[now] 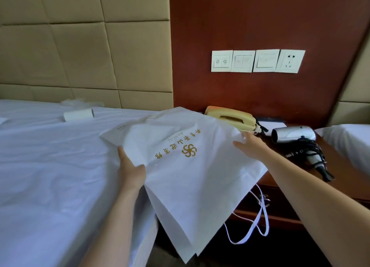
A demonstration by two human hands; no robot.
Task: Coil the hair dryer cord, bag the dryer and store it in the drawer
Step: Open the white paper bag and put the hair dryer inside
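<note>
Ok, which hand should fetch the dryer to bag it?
Right. The right hand is beside the hair dryer on the nightstand; the left hand grips the bag at its opposite edge.

In view are two bare hands, one left hand [131, 171] and one right hand [250, 146], along with one white fabric bag with gold print [180, 166] and its two white cord loops [262, 216]. There is one dark wooden nightstand [338, 154], one silver hair dryer [294, 134] with one black cord [308, 148], one yellowish corded telephone [232, 116] and one white notepad [274, 125]. Add three white square switch plates [243, 61], one white power socket [290, 61] and one white cylindrical roll [79, 114].
</note>
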